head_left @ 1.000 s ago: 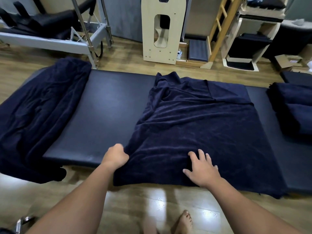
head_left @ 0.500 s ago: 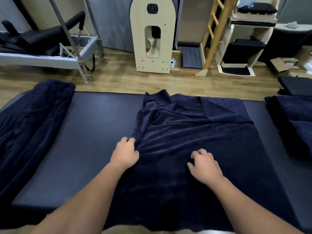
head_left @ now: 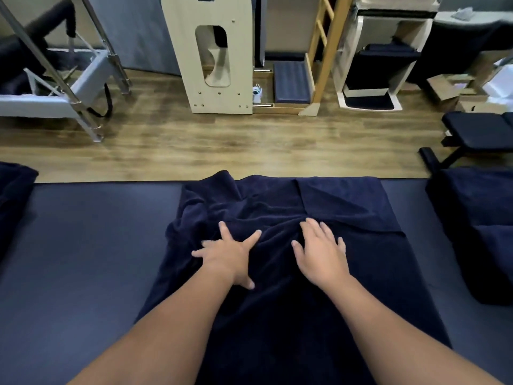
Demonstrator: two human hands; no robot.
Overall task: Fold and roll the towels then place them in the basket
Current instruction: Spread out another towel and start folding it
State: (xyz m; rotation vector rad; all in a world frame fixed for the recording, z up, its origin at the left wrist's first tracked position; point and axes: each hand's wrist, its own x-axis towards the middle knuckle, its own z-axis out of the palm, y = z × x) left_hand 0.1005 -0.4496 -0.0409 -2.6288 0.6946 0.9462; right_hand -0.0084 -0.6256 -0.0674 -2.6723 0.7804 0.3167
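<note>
- We are working over a dark padded table [head_left: 83,259], which is spanning the full width of the view.
- A navy towel [head_left: 319,315] is lying spread across the table's middle, bunched and wrinkled along its far left part.
- More navy towels [head_left: 477,232] are sitting piled at the table's right end.
- Our left hand [head_left: 229,255] is pressing flat on the towel, fingers splayed and relaxed, grasping nothing.
- Our right hand [head_left: 322,252] is lying flat beside it, fingers straight.

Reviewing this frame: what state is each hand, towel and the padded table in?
Left hand: open, fingers spread, flat on the towel.
Right hand: open, flat on the towel.
Towel: spread out, wrinkled, not rolled.
Table: padded top partly covered.
Pile of towels at right: stacked.
</note>
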